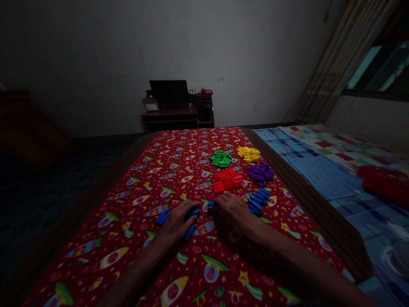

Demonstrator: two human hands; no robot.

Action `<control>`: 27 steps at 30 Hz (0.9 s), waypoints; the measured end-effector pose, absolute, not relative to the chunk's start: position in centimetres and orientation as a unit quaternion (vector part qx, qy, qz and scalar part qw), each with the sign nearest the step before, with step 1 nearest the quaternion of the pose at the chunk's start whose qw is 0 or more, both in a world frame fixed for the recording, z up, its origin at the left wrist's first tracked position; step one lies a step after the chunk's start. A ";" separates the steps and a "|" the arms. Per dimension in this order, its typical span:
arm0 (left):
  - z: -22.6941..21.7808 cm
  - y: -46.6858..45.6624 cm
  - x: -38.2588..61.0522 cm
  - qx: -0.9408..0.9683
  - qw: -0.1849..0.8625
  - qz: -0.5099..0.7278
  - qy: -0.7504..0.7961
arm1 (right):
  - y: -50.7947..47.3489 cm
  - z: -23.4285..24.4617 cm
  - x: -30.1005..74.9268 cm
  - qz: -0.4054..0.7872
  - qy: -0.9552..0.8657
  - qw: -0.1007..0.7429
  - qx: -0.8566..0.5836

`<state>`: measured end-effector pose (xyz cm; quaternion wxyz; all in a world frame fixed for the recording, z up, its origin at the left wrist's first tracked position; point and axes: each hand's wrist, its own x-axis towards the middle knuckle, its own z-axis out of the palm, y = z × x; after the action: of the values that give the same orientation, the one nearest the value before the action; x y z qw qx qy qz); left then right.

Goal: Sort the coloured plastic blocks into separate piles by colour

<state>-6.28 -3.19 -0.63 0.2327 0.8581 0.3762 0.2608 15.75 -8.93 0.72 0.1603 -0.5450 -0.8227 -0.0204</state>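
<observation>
Over the middle of the red printed cloth, my left hand (177, 221) curls around small blue plastic rods (192, 212). One more blue rod (190, 232) lies beneath its thumb, and a few blue pieces (162, 217) rest just left of the knuckles. Facing it, my right hand (232, 209) is closed with its fingertips on a blue rod (211, 204); its palm side is hidden. Right of that hand lies a cluster of blue rods (258, 201). Red rods (227, 180) are heaped just beyond my right fingers.
Farther back sit piles of green rods (221, 158), yellow rods (248, 154) and purple rods (260, 173). The cloth (140, 256) covers a table with brown edges (306, 213). A bed (332, 170) adjoins on the right. A monitor (170, 94) stands on a desk by the wall.
</observation>
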 end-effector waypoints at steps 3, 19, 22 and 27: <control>-0.6 -3.0 -6.8 0.862 0.218 0.258 0.379 | -9.4 2.3 18.3 -0.073 -0.783 0.183 -0.590; -0.2 -3.5 -6.1 0.819 0.274 0.300 0.406 | -12.0 1.8 22.3 -0.058 -0.761 0.301 -0.572; 0.0 -4.4 -5.6 0.819 0.298 0.306 0.382 | -11.9 2.4 19.2 0.007 -0.786 0.353 -0.508; -0.5 -5.9 -4.9 0.845 0.276 0.308 0.339 | -12.2 2.6 15.5 0.121 -0.827 0.362 -0.412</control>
<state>-4.95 -5.86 -0.49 0.2757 0.8453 0.3389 0.3076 15.49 -12.18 2.60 0.3623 -0.4118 -0.8274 0.1207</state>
